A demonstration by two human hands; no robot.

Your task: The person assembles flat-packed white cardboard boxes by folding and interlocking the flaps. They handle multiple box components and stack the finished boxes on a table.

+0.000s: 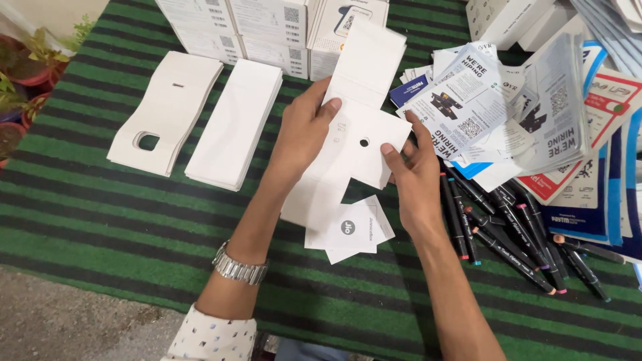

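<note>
A flat white card cut-out (364, 127) with a small round hole is held above the striped cloth (100, 220) by both my hands. My left hand (304, 130), with a metal watch at the wrist, grips its left side, thumb on top. My right hand (414, 177) pinches its lower right edge. Below the card lie small white leaflets (351, 230) with a dark round mark.
Two stacks of flat white card blanks (167, 110) (234, 124) lie left. White boxes (267, 30) stand at the back. Printed flyers (481, 107) pile up right, with several dark markers (508, 234) beneath them. Potted plants (23, 80) sit at the far left.
</note>
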